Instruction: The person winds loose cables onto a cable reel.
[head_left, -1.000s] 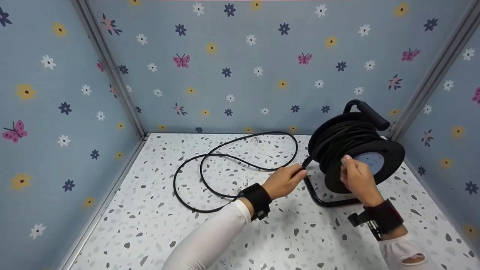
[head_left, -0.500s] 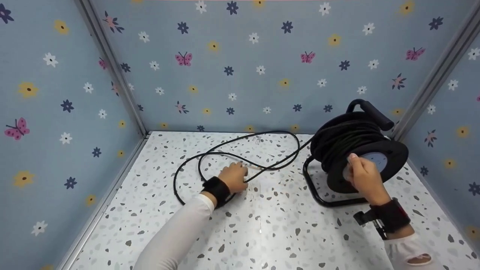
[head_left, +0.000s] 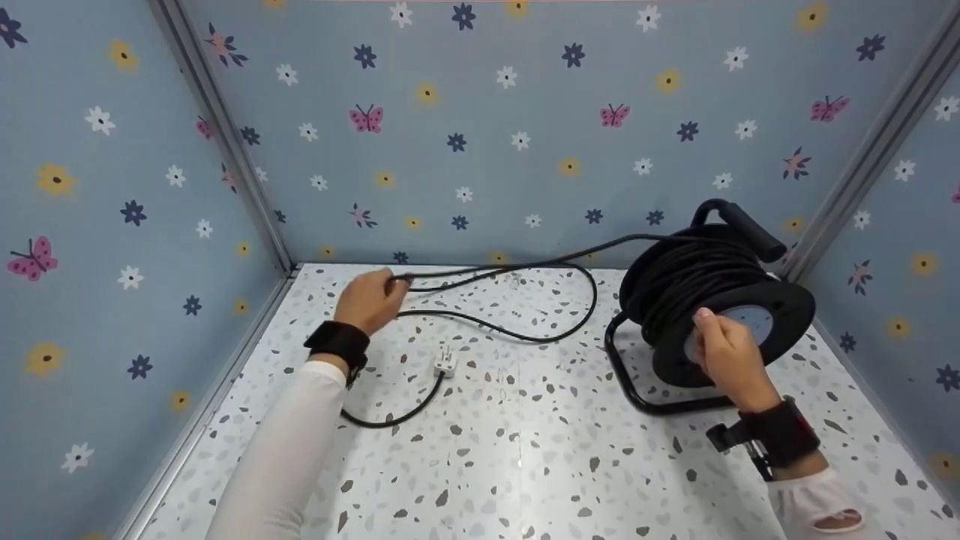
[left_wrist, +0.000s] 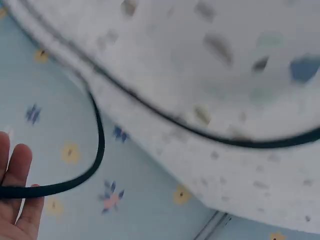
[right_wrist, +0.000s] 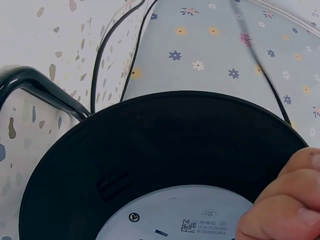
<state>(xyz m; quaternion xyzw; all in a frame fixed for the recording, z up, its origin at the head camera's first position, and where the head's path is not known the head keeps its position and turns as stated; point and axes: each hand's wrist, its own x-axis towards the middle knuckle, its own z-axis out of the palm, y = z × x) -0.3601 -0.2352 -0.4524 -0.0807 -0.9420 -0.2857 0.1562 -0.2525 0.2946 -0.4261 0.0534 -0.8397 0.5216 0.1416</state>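
On the right stands a black cable reel with a pale blue-grey disc on its face. My right hand is curled at that face, gripping a part that its fingers hide; in the right wrist view, the fingers lie over the disc's edge. My left hand holds the black cable, which runs raised from the top of the reel. In the left wrist view the cable crosses the fingers of that hand. A white plug lies on the table at the cable's free end.
Slack cable loops across the speckled white table. Flower-patterned panels close in the back and both sides. The reel's carrying handle rises near the back right corner, and its tube stand rests on the table.
My left hand has moved from beside the reel to the left and back, lifting the cable off the table. The plug has come into plain view. My right hand stays at the reel.
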